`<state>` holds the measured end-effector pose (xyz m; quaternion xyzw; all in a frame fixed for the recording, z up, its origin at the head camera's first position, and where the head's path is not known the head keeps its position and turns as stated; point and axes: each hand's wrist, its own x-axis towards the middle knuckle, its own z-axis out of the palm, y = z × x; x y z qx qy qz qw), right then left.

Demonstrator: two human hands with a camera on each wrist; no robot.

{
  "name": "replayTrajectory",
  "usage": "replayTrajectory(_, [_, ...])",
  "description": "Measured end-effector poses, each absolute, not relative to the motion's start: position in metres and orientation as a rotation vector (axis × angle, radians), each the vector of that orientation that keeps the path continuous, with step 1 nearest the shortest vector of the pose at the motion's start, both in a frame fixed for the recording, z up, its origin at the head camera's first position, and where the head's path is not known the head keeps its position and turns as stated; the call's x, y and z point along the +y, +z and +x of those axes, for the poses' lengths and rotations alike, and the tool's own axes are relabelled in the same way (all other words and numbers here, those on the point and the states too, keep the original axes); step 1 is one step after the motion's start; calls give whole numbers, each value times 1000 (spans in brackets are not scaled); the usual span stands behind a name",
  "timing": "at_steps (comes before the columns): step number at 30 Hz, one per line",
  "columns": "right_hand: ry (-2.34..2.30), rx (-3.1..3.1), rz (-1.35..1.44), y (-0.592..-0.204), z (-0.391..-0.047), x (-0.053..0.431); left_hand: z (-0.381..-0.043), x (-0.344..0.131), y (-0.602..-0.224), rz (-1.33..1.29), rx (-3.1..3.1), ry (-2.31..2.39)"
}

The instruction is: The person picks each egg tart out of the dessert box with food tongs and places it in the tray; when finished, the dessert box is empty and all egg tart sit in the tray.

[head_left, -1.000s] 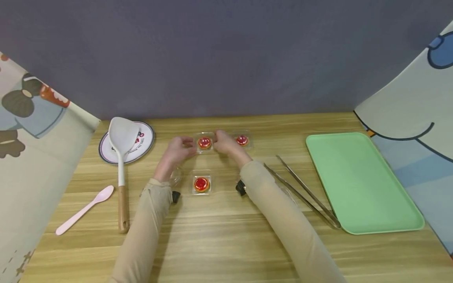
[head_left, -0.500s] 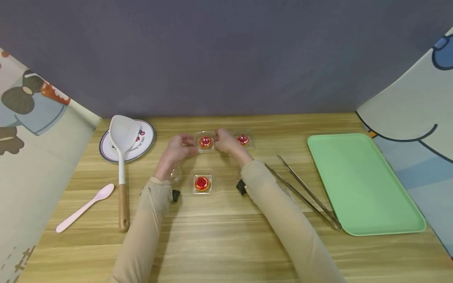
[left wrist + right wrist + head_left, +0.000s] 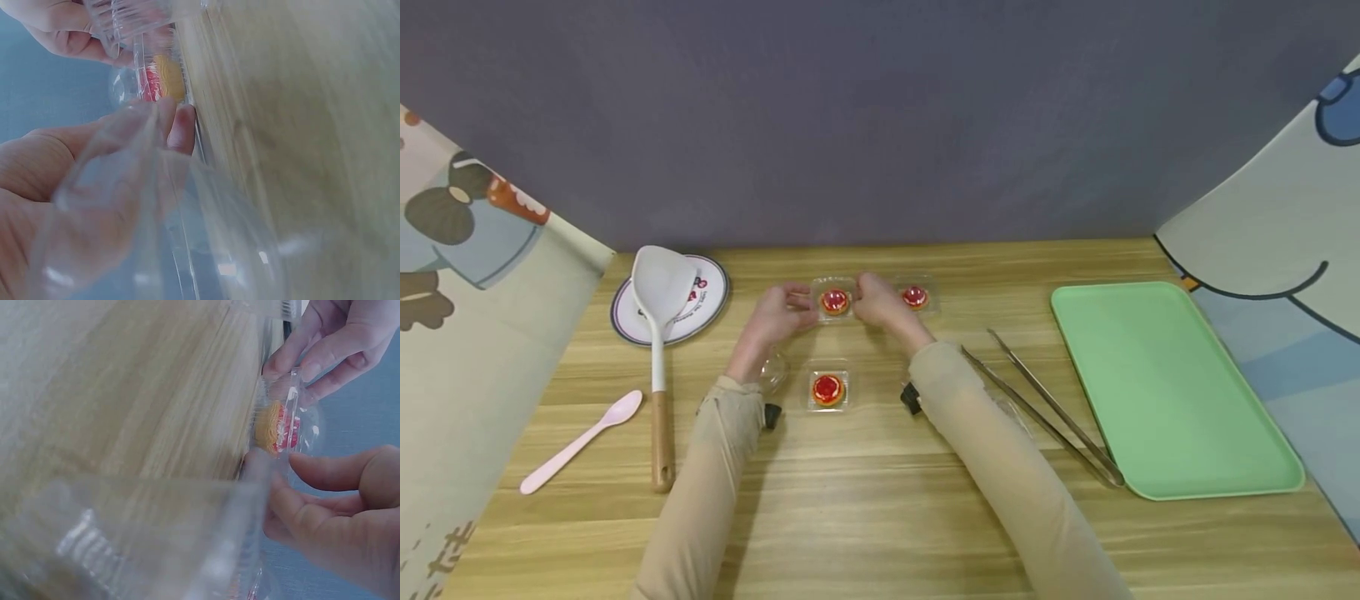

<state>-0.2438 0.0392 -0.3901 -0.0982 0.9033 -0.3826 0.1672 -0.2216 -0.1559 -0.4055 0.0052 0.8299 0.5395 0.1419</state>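
Note:
Near the back of the wooden table, a clear plastic box (image 3: 834, 300) with a domed lid holds a small red-topped tart (image 3: 834, 302). My left hand (image 3: 778, 314) pinches the left edge of this box, and my right hand (image 3: 883, 307) pinches its right edge. In the left wrist view the tart (image 3: 164, 78) shows a yellow crust between both hands. The right wrist view shows my right thumb and fingers at the near rim of the box (image 3: 290, 406). Another boxed tart (image 3: 914, 297) stands just right of my right hand. A third boxed tart (image 3: 828, 390) lies nearer the front.
A clear dome lid (image 3: 772, 371) lies by my left wrist. On the left are a plate (image 3: 706, 307), a white turner (image 3: 657, 350) with a wooden handle and a pink spoon (image 3: 580, 442). Metal tongs (image 3: 1045, 408) and a green tray (image 3: 1172, 383) lie on the right.

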Motion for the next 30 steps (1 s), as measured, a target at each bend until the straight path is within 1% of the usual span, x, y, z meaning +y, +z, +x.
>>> replayTrajectory(12, [-1037, 2558, -220, -387, -237, 33, -217, -155, -407, 39, 2429, 1571])
replayTrajectory(23, [-837, 2604, -338, -379, -236, 30, -217, -156, -406, 88, 2501, 1494])
replayTrajectory(30, [-784, 2637, -376, -373, -233, 30, -214, -156, -401, 16, 2450, 1523])
